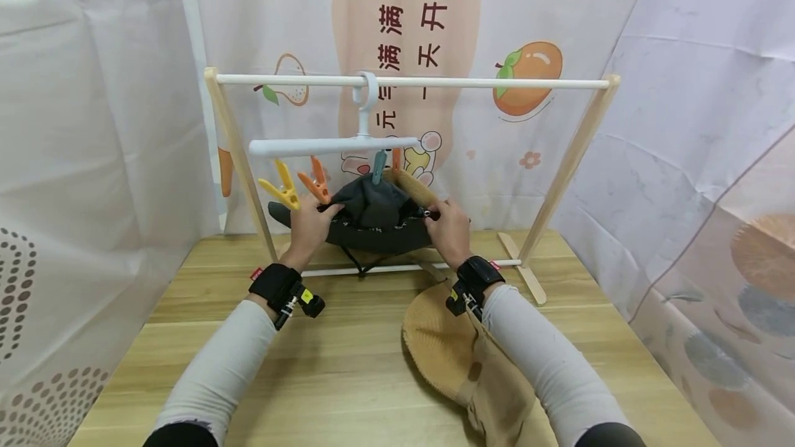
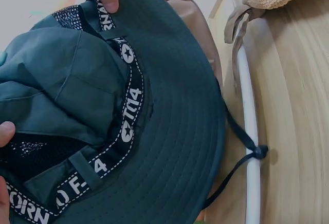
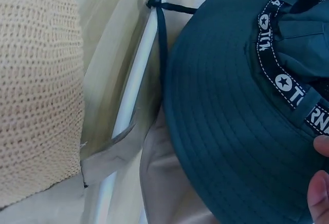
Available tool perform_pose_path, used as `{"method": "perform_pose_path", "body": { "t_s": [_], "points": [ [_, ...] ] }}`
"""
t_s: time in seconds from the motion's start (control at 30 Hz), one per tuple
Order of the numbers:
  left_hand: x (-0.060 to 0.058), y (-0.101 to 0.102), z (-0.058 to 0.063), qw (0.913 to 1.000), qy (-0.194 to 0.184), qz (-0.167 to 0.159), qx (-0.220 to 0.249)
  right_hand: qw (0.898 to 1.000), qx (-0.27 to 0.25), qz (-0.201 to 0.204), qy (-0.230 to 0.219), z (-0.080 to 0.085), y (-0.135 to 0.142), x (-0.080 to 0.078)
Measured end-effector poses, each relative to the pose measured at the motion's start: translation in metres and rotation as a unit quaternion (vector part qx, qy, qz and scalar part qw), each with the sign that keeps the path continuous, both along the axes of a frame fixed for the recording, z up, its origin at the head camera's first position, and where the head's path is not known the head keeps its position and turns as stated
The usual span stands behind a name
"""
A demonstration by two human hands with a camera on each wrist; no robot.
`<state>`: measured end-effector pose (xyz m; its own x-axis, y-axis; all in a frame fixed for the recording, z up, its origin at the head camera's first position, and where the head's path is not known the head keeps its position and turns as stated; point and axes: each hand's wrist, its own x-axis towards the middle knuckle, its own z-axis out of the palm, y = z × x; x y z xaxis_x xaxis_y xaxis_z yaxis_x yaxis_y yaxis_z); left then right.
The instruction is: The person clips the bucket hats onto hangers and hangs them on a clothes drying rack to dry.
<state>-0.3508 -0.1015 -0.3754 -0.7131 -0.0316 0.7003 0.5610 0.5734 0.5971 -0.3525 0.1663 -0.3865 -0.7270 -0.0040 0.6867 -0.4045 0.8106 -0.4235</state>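
Note:
A dark green bucket hat (image 1: 379, 239) is held brim-forward under the white hanger (image 1: 335, 146), its inside showing. My left hand (image 1: 307, 227) pinches the brim side at left, and my right hand (image 1: 450, 230) pinches it at right. In the left wrist view the lettered inner band (image 2: 134, 98) and mesh panel show. Its knotted chin cord (image 2: 258, 152) hangs over the rack's lower bar. A teal clip (image 1: 379, 167) is at the top of the crown. Behind it is a tan hat (image 1: 417, 188), partly hidden, with an orange clip (image 1: 396, 159) near it.
A yellow clip (image 1: 283, 188) and another orange clip (image 1: 315, 181) are beside my left hand. The hanger hooks on the rack's top rail (image 1: 472, 83). A tan woven-brimmed hat (image 1: 437, 340) lies on the wooden table (image 1: 348, 378), under my right forearm.

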Motion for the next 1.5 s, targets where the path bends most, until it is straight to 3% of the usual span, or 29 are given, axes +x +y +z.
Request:
{"method": "perform_pose_path", "body": {
  "t_s": [0.13,0.23,0.63,0.83,1.1,1.23,1.5],
  "points": [
    [0.001,-0.002,-0.001,0.9987,-0.038,-0.024,0.026,1.000,0.004,0.001,-0.015,-0.001,0.000,-0.001],
    [0.001,-0.003,-0.001,0.9984,-0.043,-0.022,0.030,1.000,0.008,0.002,-0.021,0.000,0.001,0.000],
    [0.000,-0.004,-0.003,1.0000,0.005,0.002,-0.008,0.998,-0.003,0.012,-0.061,0.003,0.004,0.003],
    [0.002,-0.008,-0.010,0.9997,0.021,-0.010,-0.004,0.998,0.001,0.017,-0.062,0.003,0.005,0.008],
    [0.006,-0.009,-0.013,0.9992,-0.001,-0.040,0.005,0.998,-0.028,0.033,-0.043,0.002,0.009,0.016],
    [0.007,-0.009,-0.017,0.9992,-0.010,-0.038,0.008,0.998,-0.032,0.027,-0.040,-0.002,0.011,0.018],
    [0.017,-0.011,-0.027,0.9989,0.032,-0.025,-0.022,0.993,-0.031,0.032,-0.109,-0.012,0.016,0.036]
  ]
}}
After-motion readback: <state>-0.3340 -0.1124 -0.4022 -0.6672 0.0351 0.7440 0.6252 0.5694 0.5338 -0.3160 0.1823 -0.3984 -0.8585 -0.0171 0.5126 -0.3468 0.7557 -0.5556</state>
